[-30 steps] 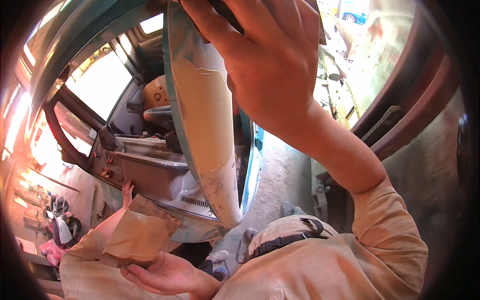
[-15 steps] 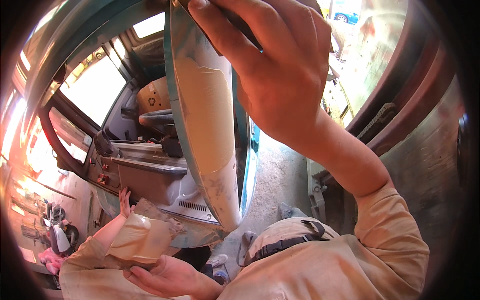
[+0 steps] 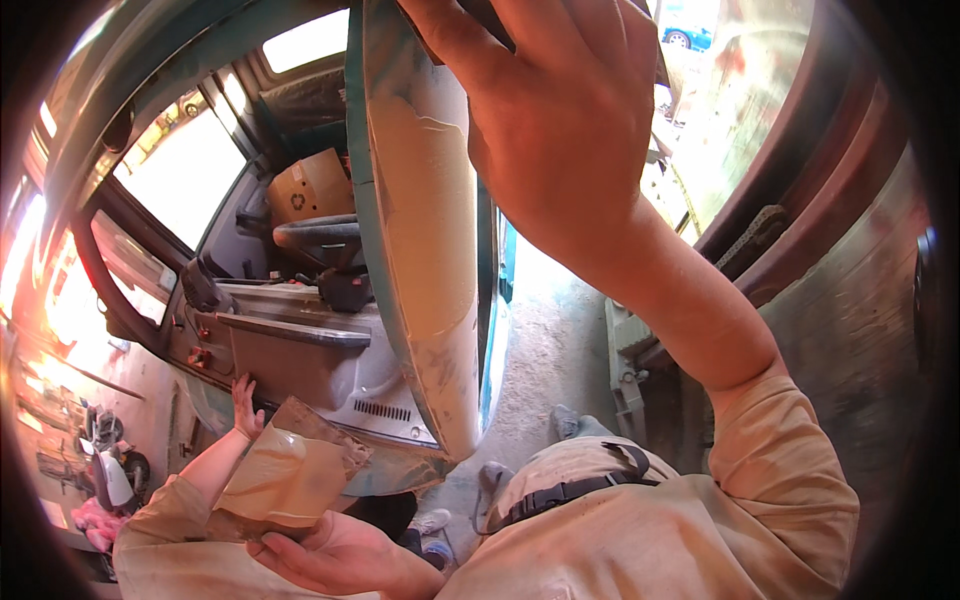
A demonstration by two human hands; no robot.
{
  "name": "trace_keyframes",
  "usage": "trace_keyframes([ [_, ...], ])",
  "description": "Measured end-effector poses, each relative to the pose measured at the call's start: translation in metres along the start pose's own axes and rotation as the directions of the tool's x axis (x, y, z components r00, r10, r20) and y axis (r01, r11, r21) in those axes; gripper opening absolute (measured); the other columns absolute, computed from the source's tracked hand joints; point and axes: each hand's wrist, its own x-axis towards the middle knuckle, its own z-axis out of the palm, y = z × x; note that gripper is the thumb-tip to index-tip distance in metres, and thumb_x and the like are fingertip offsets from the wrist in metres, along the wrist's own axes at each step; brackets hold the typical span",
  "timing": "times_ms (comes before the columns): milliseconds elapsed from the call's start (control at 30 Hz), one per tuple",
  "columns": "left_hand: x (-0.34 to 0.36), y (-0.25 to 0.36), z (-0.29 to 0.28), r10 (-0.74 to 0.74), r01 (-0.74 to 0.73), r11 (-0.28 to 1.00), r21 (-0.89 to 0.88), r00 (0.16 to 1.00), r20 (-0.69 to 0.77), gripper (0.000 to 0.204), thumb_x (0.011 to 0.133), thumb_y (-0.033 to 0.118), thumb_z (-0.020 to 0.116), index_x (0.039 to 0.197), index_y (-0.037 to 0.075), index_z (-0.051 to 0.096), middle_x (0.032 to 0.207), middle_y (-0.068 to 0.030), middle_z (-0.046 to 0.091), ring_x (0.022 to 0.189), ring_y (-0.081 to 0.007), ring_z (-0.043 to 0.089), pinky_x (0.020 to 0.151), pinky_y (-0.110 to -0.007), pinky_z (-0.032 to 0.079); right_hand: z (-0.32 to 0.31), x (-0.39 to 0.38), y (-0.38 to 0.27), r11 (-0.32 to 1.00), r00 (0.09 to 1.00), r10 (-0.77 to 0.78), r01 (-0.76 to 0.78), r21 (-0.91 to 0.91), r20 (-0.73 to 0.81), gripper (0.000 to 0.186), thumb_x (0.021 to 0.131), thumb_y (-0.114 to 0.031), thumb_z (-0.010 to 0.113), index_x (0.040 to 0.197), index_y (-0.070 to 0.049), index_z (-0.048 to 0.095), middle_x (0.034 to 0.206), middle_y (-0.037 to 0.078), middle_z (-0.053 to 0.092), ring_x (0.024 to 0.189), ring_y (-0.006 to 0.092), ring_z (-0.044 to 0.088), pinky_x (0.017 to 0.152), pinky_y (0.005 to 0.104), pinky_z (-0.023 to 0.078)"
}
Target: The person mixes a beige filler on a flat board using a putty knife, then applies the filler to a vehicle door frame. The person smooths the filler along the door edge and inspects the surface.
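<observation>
My right hand (image 3: 560, 130) is raised high against a curved vehicle panel (image 3: 360, 210) with teal edges. Its fingers close over a flat dark spreader (image 3: 427, 45), mostly hidden by the hand and the top of the picture. Below it, a broad layer of beige filler (image 3: 425, 210) covers the panel, with grey bare patches further down. Low on the left, my left hand (image 3: 345, 555) grips the near side of a brown board (image 3: 345, 450). A thick smear of beige filler (image 3: 275, 480) lies on that board.
Another person's hand (image 3: 245, 408) rests at the cab's lower edge, with a beige sleeve (image 3: 165, 510) beside the board. Inside the cab are a steering wheel (image 3: 315, 232) and a cardboard box (image 3: 310, 185). A dark curved vehicle part (image 3: 800, 210) stands at the right.
My right hand has slid upward along the panel, its fingertips now past the top edge of the picture. The panel sits slightly further right in view. The board stays in my left hand.
</observation>
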Motion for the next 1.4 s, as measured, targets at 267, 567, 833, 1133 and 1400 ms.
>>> trace_keyframes([
  [267,-0.007,-0.003,-0.004,-0.037,0.036,0.998,-0.056,0.999,-0.018,0.038,0.107,0.012,0.045,0.141,-0.002,0.053,0.155,-0.0105,0.040,0.142,-0.0351,0.042,0.113,-0.059,0.041,-0.018,0.004,-0.012,0.996,0.993,0.061,-0.067,0.061,0.104,0.034,0.079,-0.019,0.066,0.111,-0.014,0.075,0.111,-0.002,0.064,0.102,0.0182,0.059,0.089,0.0393,0.038],
  [567,-0.013,-0.013,-0.020,-0.150,0.148,0.989,-0.028,0.966,-0.212,0.036,0.103,0.012,0.052,0.135,-0.004,0.058,0.152,-0.0122,0.043,0.137,-0.0315,0.049,0.112,-0.051,0.044,-0.010,-0.006,0.008,0.999,0.999,0.007,-0.004,0.051,-0.047,0.033,0.079,-0.019,0.068,0.111,-0.017,0.076,0.113,-0.003,0.065,0.102,0.0182,0.059,0.087,0.0381,0.040],
  [833,0.008,0.025,0.017,-0.408,0.298,0.893,-0.337,0.851,-0.331,0.033,0.100,0.009,0.057,0.130,-0.004,0.061,0.142,-0.0102,0.056,0.129,-0.0302,0.057,0.105,-0.043,0.048,0.011,-0.009,0.015,0.997,0.998,0.031,-0.028,0.077,-0.046,0.037,0.080,-0.021,0.065,0.115,-0.019,0.075,0.115,-0.004,0.064,0.104,0.0183,0.060,0.093,0.0399,0.040],
  [1133,0.021,0.051,0.040,-0.463,0.400,0.886,-0.233,0.773,-0.434,0.037,0.100,0.009,0.057,0.134,-0.008,0.054,0.133,-0.0159,0.057,0.122,-0.0310,0.059,0.105,-0.043,0.048,0.036,-0.020,0.019,0.999,0.980,0.039,-0.031,0.041,-0.194,0.039,0.081,-0.021,0.064,0.119,-0.021,0.074,0.119,-0.004,0.062,0.107,0.0173,0.059,0.094,0.0392,0.040],
  [1400,0.017,0.047,0.034,-0.419,0.333,0.904,-0.267,0.811,-0.408,0.034,0.099,0.007,0.057,0.130,-0.008,0.057,0.133,-0.0166,0.058,0.122,-0.0332,0.060,0.106,-0.045,0.048,0.025,-0.023,0.015,0.998,0.994,0.040,-0.036,0.042,-0.102,0.041,0.081,-0.021,0.064,0.121,-0.019,0.073,0.119,-0.003,0.062,0.106,0.0184,0.059,0.094,0.0392,0.039],
])
